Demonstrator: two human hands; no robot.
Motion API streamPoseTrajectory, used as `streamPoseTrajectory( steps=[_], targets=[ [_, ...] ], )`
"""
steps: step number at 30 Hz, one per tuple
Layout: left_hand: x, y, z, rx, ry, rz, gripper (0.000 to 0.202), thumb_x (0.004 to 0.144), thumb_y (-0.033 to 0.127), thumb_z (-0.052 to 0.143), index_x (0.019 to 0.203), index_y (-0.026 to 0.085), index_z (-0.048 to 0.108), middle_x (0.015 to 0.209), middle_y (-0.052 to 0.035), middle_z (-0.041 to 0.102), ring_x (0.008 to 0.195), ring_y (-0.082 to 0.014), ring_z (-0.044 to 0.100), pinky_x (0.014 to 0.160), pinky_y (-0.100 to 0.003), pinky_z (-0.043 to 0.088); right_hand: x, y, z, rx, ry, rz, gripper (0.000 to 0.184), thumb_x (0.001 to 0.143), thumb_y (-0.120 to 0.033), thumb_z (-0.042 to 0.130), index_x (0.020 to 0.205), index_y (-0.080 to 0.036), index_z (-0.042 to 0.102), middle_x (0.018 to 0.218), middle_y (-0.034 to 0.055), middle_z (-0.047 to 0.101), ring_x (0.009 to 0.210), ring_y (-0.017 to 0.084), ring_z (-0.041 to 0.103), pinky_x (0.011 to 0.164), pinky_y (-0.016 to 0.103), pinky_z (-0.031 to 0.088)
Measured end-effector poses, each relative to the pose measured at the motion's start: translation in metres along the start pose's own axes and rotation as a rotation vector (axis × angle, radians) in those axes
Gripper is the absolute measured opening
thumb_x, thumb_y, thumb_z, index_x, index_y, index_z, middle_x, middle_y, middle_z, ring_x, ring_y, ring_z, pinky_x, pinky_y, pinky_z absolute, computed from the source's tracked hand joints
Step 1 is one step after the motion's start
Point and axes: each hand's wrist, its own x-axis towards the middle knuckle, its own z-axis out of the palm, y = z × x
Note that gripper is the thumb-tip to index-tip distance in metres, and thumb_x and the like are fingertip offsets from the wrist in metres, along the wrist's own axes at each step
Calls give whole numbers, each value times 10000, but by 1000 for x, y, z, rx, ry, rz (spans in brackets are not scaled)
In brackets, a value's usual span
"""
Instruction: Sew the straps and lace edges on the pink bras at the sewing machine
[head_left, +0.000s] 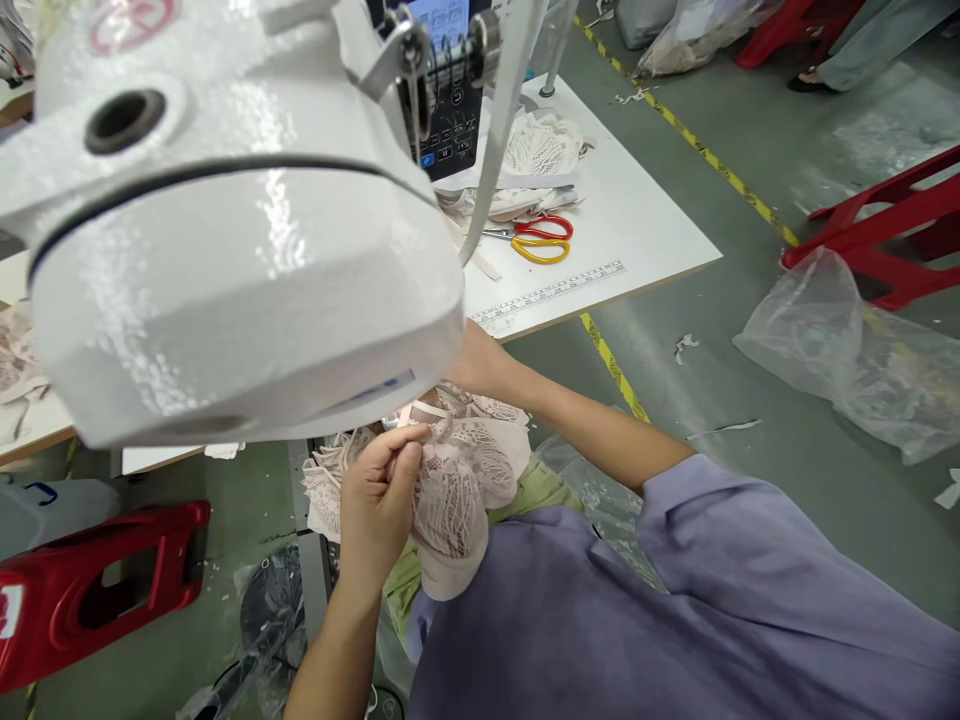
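Note:
A pale pink lace bra (450,505) hangs in front of me below the sewing machine head (247,290), its cups draped over my lap. My left hand (382,490) is closed, thumb and forefinger pinching the upper edge of the bra. My right hand (480,362) reaches in from the right at the bra's far side. Its fingers are hidden behind the machine head, so their grip does not show. More ruffled lace and thin straps (330,475) lie to the left of my left hand.
On the white table (652,240) are scissors (544,240) with red and yellow handles, a clear ruler (555,290) and stacked lace pieces (544,145). Red stools (97,590) and plastic bags (862,350) stand around. A person's leg (877,45) shows at the upper right.

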Motion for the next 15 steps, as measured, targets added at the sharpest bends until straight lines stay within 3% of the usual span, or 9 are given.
streamPoseTrajectory(
  steps=[10, 15],
  targets=[
    [3, 0, 0, 32, -35, 34, 319, 979, 378, 540, 1196, 225, 717, 1219, -69, 714, 1130, -253, 671, 820, -310, 593, 0, -12, -4, 69, -17, 25, 88, 773, -94, 574, 806, -175, 566, 970, 52, 591, 876, 191, 539, 780, 317, 474],
    [6, -1, 5, 31, -24, 82, 308, 986, 363, 531, 1192, 223, 712, 1216, -64, 717, 1138, -241, 671, 861, -309, 587, -3, -8, -8, 138, 6, 54, 47, 809, -148, 593, 784, -179, 567, 958, 48, 602, 872, 188, 552, 774, 312, 488]
  ],
)
